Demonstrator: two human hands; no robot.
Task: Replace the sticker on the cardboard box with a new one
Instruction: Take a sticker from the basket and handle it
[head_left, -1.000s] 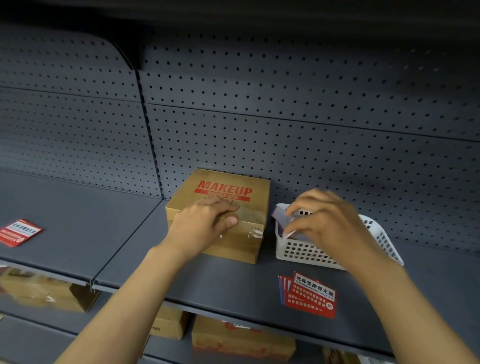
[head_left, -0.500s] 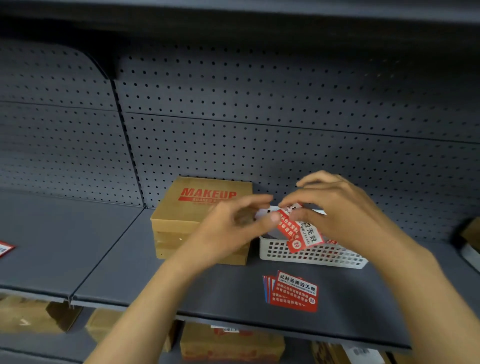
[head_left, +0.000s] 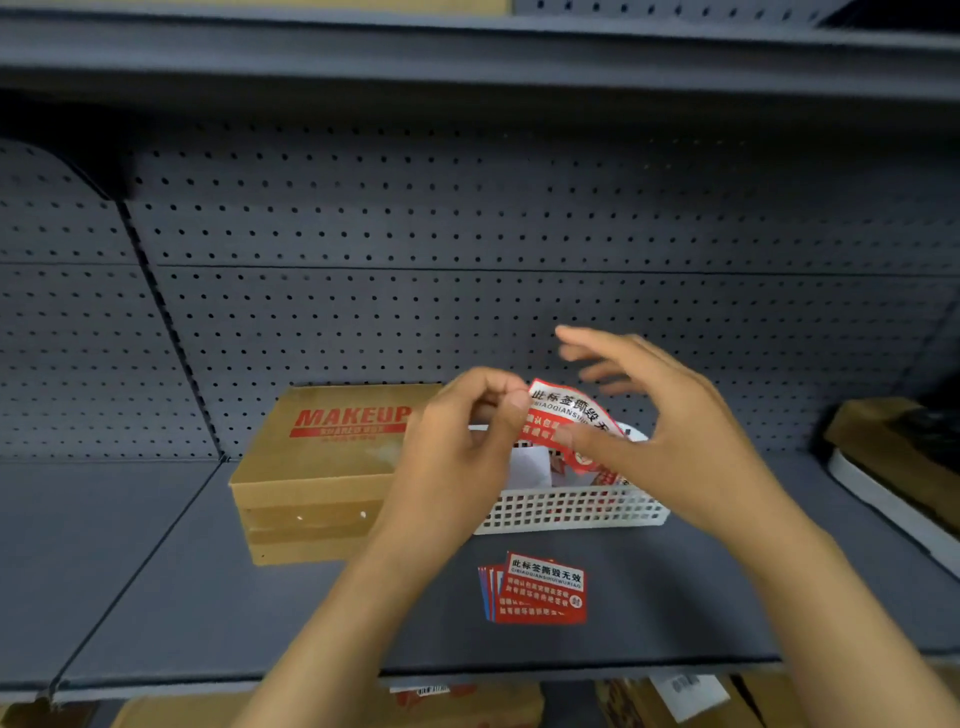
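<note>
A brown cardboard box (head_left: 322, 467) printed MAKEUP in red sits on the grey shelf, left of centre. Both my hands hold one red and white sticker (head_left: 566, 421) in the air above a white perforated basket (head_left: 571, 512). My left hand (head_left: 457, 447) pinches the sticker's top left corner between thumb and forefinger. My right hand (head_left: 670, 426) grips its lower right part with the thumb, and the other fingers are spread and blurred. The sticker curls between the two hands. A fanned stack of the same red stickers (head_left: 535, 590) lies on the shelf in front of the basket.
The shelf (head_left: 156, 597) has a perforated back panel and another shelf overhead. A dark and white object (head_left: 893, 467) lies at the right edge. More cardboard boxes (head_left: 467, 706) sit on the shelf below. White paper lies inside the basket.
My left hand left the box top and joined the right hand. The right hand came up from the basket with a sticker, and both hands now hold it, peeling at a corner.
</note>
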